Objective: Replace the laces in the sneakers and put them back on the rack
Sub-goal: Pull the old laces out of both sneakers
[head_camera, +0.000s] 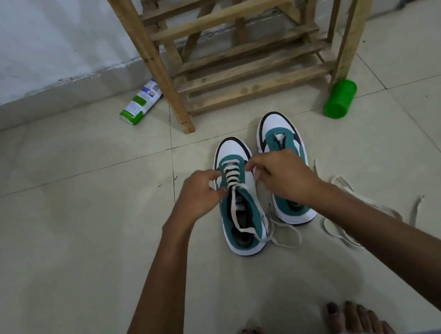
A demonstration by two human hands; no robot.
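Observation:
Two teal and white sneakers stand side by side on the floor tiles, toes towards the wooden rack (246, 47). The left sneaker (246, 237) carries a cream lace (231, 175) threaded through its eyelets, the loose ends trailing over its heel side. My left hand (199, 196) pinches the lace at the sneaker's left edge. My right hand (284, 177) pinches it at the right edge and covers part of the right sneaker (277, 134), which shows no lace. A second cream lace (339, 230) lies loose on the floor to the right.
A green and white bottle (140, 103) lies on its side by the rack's left leg. A green cup (340, 98) lies by the right leg. The white wall runs behind. My bare feet (350, 319) are at the bottom edge.

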